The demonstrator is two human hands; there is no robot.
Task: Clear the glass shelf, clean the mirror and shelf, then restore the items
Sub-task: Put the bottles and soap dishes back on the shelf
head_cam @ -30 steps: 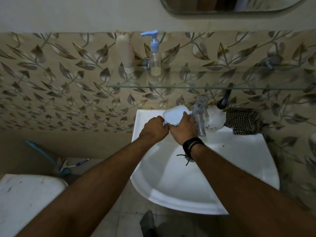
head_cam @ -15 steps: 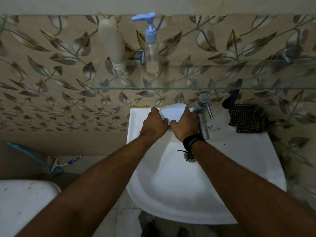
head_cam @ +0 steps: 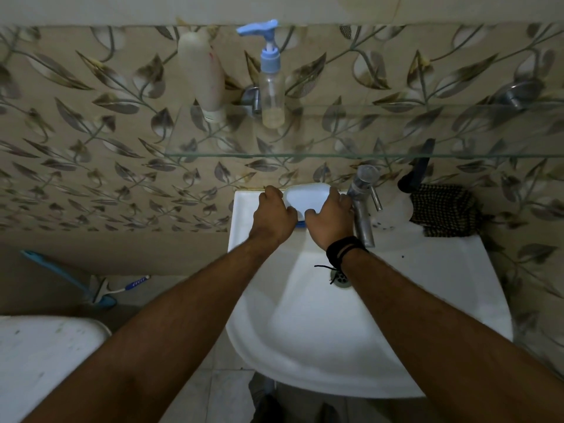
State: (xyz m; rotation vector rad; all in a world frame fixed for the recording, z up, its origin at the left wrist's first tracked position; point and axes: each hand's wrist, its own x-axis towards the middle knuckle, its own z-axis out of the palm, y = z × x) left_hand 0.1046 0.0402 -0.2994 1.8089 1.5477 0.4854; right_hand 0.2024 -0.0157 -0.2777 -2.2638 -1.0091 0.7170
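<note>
— Head view: what do the hands hold?
— Both grip a white soap box at the back rim of the sink, left hand curled on its left end, right hand on its right end, just beside the tap.
— And the glass shelf?
— Above them; a white tube and a pump bottle stand at its left end. A checked cloth lies on the sink's right corner.
</note>
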